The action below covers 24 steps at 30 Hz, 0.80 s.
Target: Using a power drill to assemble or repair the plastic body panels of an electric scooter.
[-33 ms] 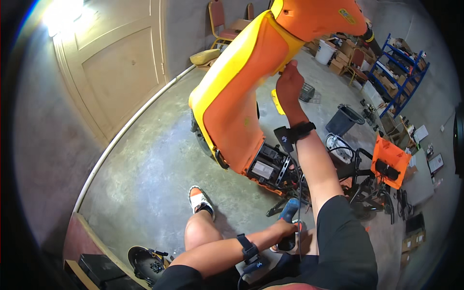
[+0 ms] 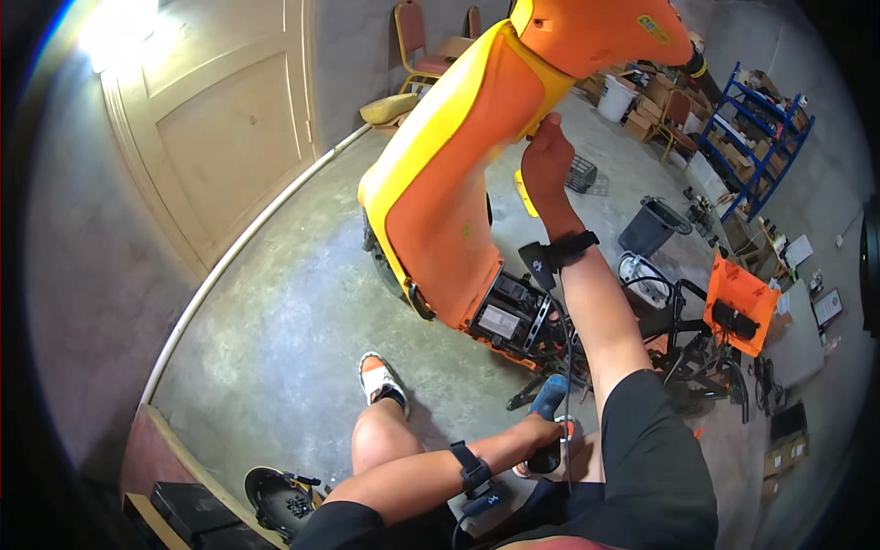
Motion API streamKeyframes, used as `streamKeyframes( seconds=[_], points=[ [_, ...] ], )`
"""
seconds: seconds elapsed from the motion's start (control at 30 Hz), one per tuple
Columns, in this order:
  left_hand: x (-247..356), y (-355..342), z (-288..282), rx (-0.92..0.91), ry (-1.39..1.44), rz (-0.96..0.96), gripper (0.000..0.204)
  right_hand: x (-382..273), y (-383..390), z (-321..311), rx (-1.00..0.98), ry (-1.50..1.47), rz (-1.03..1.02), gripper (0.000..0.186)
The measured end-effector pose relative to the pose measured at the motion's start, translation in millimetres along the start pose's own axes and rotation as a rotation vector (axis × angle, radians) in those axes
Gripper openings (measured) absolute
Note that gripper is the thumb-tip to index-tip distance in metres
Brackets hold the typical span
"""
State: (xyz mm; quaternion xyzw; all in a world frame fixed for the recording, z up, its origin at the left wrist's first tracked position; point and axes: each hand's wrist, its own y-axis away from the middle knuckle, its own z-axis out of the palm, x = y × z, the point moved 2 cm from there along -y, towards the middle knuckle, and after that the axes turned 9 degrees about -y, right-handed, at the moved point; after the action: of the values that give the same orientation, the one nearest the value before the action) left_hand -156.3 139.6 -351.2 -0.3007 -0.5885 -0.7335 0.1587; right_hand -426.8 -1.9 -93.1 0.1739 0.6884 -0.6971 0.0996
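Observation:
An orange and yellow scooter stands in front of me, its floor section opened to show a dark compartment with a silver box and wiring. My right hand is raised to the inner edge of the front shield, below the handlebar cover. Its fingers are curled closed against that edge, and whatever they pinch is hidden. Low by my knees, my left hand is closed round the grip of a blue and black cordless drill, which points away toward the scooter's underside. Both wrists wear black straps with small devices.
An upturned helmet holding small dark parts lies at lower left. Right of the scooter are a dark bin, a bare black frame and an orange panel. Blue shelving and cartons line the far wall. A cable hangs beside my right arm.

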Motion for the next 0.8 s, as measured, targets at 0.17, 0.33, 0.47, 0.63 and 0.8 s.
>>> streamKeyframes(
  seconds=[0.17, 0.33, 0.47, 0.63, 0.8],
  points=[
    [2, 3, -8, 0.073, -0.065, 0.022, 0.04, 3, -2, -11, -0.085, -0.138, 0.026, 0.049],
    [3, -1, -13, -0.054, 0.174, 0.02, 0.025, -34, 10, -43, -0.174, -0.047, 0.523, 0.043],
    [3, -1, -26, -0.122, 0.221, 0.322, 0.02, -148, 46, -98, -0.375, -1.085, 0.645, 0.032],
    [18, -3, -33, -0.186, 0.275, 0.366, 0.021, -279, 56, -152, -0.545, -1.335, 0.086, 0.017],
    [39, -6, -20, -0.112, 0.248, 0.259, 0.022, -332, 50, -193, -0.579, -1.522, -0.03, 0.011]
  ],
)
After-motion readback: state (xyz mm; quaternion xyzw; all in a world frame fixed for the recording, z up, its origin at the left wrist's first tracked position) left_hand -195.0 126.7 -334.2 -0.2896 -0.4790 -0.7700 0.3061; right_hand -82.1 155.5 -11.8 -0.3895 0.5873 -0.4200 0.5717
